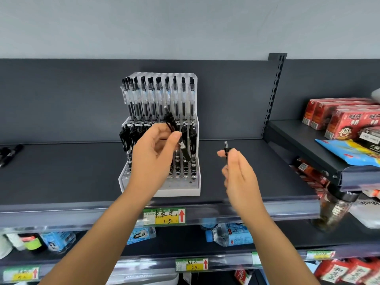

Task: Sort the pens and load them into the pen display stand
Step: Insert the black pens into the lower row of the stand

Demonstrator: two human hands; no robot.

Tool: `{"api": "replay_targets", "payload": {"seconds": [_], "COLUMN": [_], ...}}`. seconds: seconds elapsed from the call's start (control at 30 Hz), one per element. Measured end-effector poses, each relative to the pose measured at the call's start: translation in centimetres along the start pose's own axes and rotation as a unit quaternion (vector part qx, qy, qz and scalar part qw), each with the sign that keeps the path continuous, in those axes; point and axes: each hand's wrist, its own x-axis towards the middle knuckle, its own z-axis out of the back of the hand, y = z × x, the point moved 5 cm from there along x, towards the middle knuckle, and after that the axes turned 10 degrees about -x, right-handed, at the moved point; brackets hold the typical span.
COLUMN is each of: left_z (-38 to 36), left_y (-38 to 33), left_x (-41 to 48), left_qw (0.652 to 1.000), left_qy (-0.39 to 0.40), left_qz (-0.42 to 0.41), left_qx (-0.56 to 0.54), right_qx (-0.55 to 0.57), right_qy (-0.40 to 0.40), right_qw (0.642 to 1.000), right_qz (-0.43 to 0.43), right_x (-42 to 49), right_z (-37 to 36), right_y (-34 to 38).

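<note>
Here, white stand (pixel 181 191) holding upright pens (pixel 175 99), left fingers (pixel 175 139) gripping black pens (pixel 172 122), right fingers (pixel 223 154) pinching single pen (pixel 226 148).

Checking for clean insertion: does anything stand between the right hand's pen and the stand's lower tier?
Partly. The left hand, holding a bundle of pens, covers the lower left and middle slots of the display stand. Nothing visible separates the pen in the right hand from the rightmost slots.
</note>
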Motion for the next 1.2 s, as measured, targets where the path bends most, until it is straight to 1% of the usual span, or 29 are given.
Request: {"api": "replay_targets", "payload": {"seconds": [0.07,0.1,0.2,0.33,0.43,0.63,0.77,0.93,1.07,1.2], "left_z": [0.2,0.1,-0.2,-0.3,-0.5,-0.8,-1.0,-1.3,-1.6,-1.9], "left_y": [0.4,0.6,1.0,1.6,1.8,3.8,4.1,4.0,3.6,3.2], "left_x": [0.5,0.5,0.5,0.9,1.0,0.4,-0.1,-0.1,0.2,0.7], "left_qw": [0.999,0.999,0.996,0.995,0.994,0.988,0.985,0.976,0.962,0.939], "left_qy": [0.004,0.009,0.018,0.016,0.021,0.061,0.057,0.077,0.101,0.117], "left_qz": [-0.002,-0.005,-0.015,-0.015,-0.01,0.009,-0.008,-0.028,-0.041,-0.041], "left_qx": [0.036,0.051,0.089,0.102,0.105,0.143,0.164,0.2,0.249,0.322], "right_qx": [0.054,0.049,0.037,0.035,0.03,0.055,0.022,0.015,0.027,0.031], "right_qy": [0.029,0.039,0.054,0.059,0.051,0.023,-0.021,-0.04,-0.057,-0.06], "right_qw": [0.998,0.997,0.998,0.998,0.998,0.998,0.999,0.999,0.998,0.997], "right_qz": [-0.033,-0.035,-0.009,0.008,0.016,0.013,0.024,0.029,0.027,0.029], "right_x": [0.0,0.1,0.2,0.4,0.5,0.4,0.3,0.3,0.3,0.5], "right_z": [-0.3,-0.4,-0.3,-0.1,-0.1,0.2,0.6,0.7,0.8,0.8], "right_y": [-0.2,-0.2,0.3,0.5,0.4,0.5,0.4,0.4,0.4,0.7]}}
